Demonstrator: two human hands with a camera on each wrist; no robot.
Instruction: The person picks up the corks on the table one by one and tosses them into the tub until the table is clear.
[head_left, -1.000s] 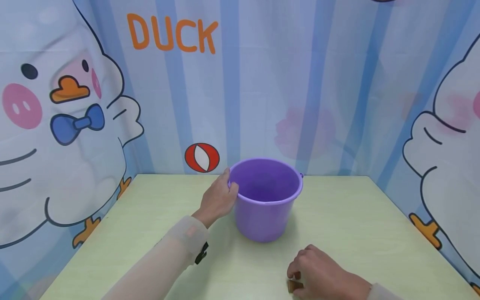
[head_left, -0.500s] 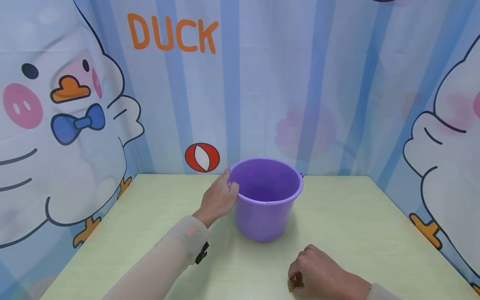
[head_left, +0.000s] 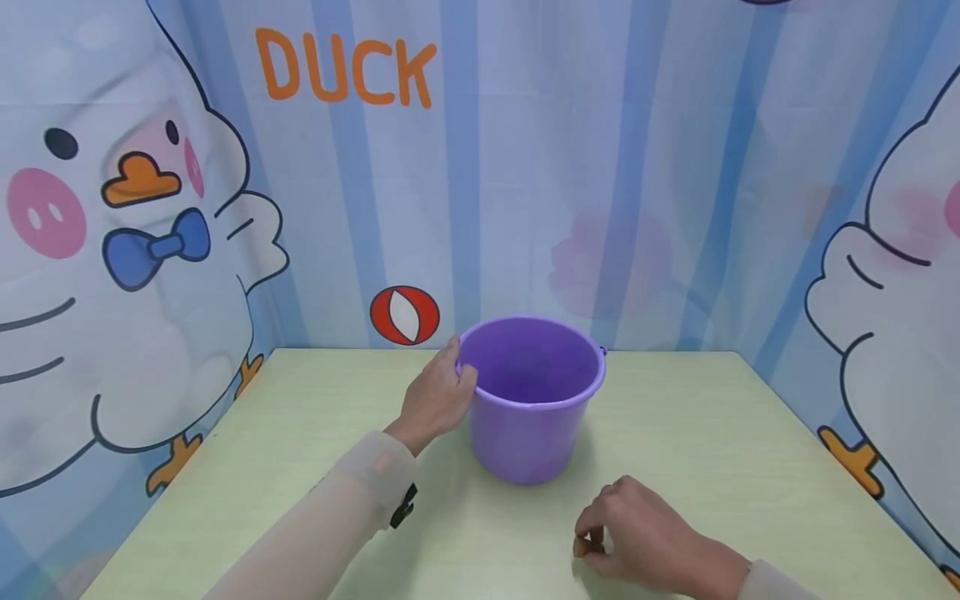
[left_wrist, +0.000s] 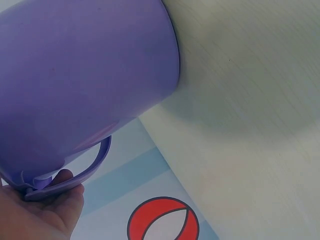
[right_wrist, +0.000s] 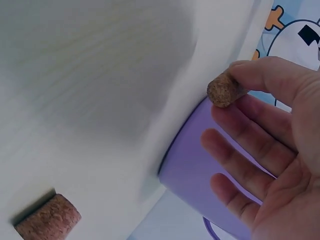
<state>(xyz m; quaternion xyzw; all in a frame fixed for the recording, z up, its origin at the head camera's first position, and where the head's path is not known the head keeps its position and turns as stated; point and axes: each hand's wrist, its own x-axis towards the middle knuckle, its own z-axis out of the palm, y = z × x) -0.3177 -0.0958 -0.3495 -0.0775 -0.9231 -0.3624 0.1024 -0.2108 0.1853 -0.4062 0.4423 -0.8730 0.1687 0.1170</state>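
A purple bucket (head_left: 525, 442) stands upright on the table, its mouth facing up. My left hand (head_left: 438, 396) grips its rim on the left side, thumb over the edge; in the left wrist view the fingers lie by the bucket's handle (left_wrist: 102, 155). Nearer the front, my right hand (head_left: 637, 533) pinches a small cork (right_wrist: 222, 92) between thumb and fingers, slightly above the table. The other fingers of that hand are spread apart. A second cork (right_wrist: 50, 220) lies on the table in the right wrist view. The head view does not show it.
The pale yellow-green table (head_left: 315, 400) reaches back to a blue striped curtain (head_left: 525, 167) printed with ducks and a red-and-white ball (head_left: 405, 315). Curtain also flanks the table at left and right.
My right hand has closed its fingertips on the cork and raised it slightly from the table. The left hand and the bucket have stayed in place.
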